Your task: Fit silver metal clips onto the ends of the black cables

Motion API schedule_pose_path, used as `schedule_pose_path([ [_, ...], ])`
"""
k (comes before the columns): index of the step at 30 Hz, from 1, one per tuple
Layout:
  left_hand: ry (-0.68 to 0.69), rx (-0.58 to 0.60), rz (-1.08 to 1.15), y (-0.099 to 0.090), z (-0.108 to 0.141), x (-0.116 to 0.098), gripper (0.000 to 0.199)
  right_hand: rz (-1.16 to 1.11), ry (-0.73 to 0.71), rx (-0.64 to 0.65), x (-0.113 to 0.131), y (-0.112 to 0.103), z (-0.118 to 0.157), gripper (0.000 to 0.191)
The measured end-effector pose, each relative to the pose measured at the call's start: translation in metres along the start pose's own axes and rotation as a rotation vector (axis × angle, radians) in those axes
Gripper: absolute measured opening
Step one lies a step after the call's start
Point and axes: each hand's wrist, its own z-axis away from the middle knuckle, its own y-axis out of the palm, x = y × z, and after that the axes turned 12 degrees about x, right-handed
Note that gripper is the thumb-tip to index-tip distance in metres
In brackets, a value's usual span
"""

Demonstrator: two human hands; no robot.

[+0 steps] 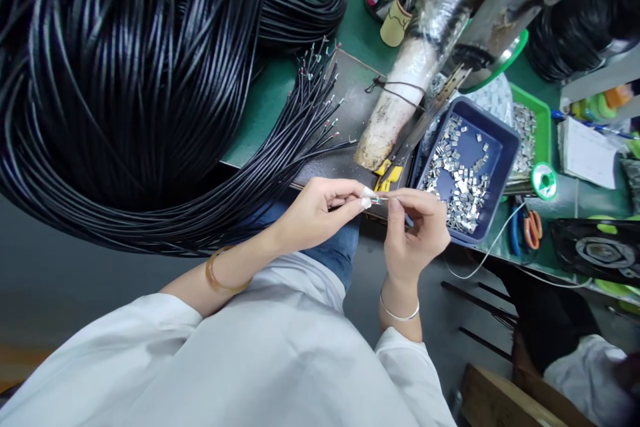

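Both hands meet in front of my lap at the table's edge. My left hand (325,210) is closed in a pinch, with white coverings on its thumb and fingertip, on a small shiny metal piece (379,200). From the other side, my right hand (417,230) pinches with thumb and forefinger at a thin end beside that piece; its exact kind is too small to tell. Close to the right hand stands a blue tray (493,213) with many small silver metal shells (463,193). Left of the hands, a bundle of black cables (280,140) ends in stripped coloured wires.
Large coils of black cable (125,67) fill the left side. A duct pipe (400,93) and yellow-handled cutters (387,177) stand behind the hands. A green tray (543,120), a solder spool (544,181), and orange-handled pliers (533,230) lie right. Another person's sleeve (585,373) shows lower right.
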Motion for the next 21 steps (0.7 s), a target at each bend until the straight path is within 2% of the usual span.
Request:
schedule_pose_path([
  [3, 0.042, -0.055, 0.001, 0.001, -0.002, 0.002, 0.014, 0.171, -0.075, -0.082, 0.002, 0.003, 0.005, 0.019],
  [6, 0.043, -0.088, -0.023, 0.001, -0.004, 0.006, 0.015, 0.273, -0.124, -0.065, 0.002, 0.006, 0.008, 0.022],
  [13, 0.033, -0.133, -0.138, 0.004, -0.005, 0.015, 0.018, 0.196, -0.074, -0.069, -0.004, 0.015, 0.002, 0.018],
  [17, 0.099, -0.157, -0.204, 0.004, -0.006, 0.012, 0.016, 0.194, -0.074, -0.100, -0.003, 0.015, -0.002, 0.019],
  [21, 0.096, -0.119, -0.129, 0.002, -0.006, 0.010, 0.016, 0.145, -0.098, -0.100, -0.003, 0.016, 0.002, 0.018],
])
